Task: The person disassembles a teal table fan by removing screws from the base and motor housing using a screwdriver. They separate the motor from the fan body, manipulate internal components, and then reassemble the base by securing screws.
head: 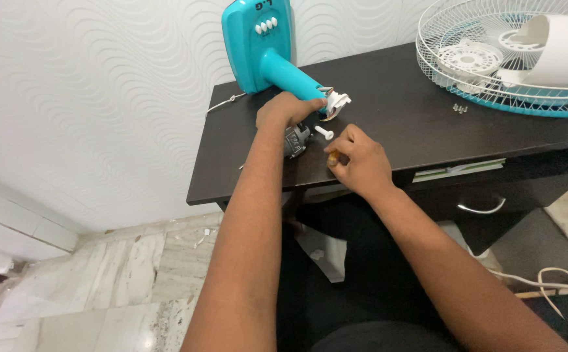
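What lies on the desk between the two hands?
A small white bolt-like part lies on the dark desk between left hand and right hand, in the head view.

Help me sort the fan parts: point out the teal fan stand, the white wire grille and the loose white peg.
teal fan stand (258, 49), head view, on its flat base.
white wire grille (440, 29), head view, on its left wires.
loose white peg (324, 132), head view, on its shaft.

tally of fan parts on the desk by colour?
Turquoise: 1, fan stand lying on the desk
White: 2, wire guard, small bolt
Grey: 1, motor by the left hand
Total: 4
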